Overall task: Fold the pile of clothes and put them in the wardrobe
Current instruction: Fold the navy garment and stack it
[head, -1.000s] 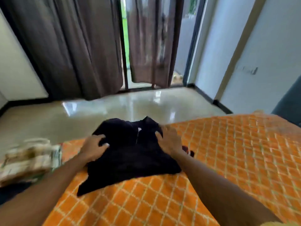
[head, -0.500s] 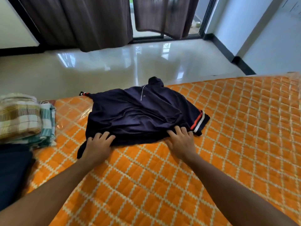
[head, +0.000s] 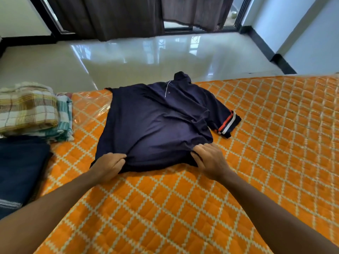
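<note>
A navy polo shirt (head: 156, 121) lies face up on the orange quilted bed (head: 201, 208), collar pointing away from me. Its right sleeve, with an orange and white stripe, sticks out to the right. The left sleeve is tucked out of sight. My left hand (head: 110, 165) pinches the shirt's near hem at its left corner. My right hand (head: 209, 161) grips the hem at the right side, fingers curled into the cloth. The hem bunches slightly between both hands.
Folded checked cloths (head: 29, 109) are stacked at the bed's left edge, with a teal checked one (head: 64, 116) beside them. A dark blue folded garment (head: 20, 167) lies nearer to me on the left. Glossy floor (head: 146, 57), dark curtains (head: 113, 15) and a glass door stand beyond the bed.
The shirt went from a bunched heap to spread flat. My hands slid from its upper part down to the near hem, and now their fingers curl into the cloth.
</note>
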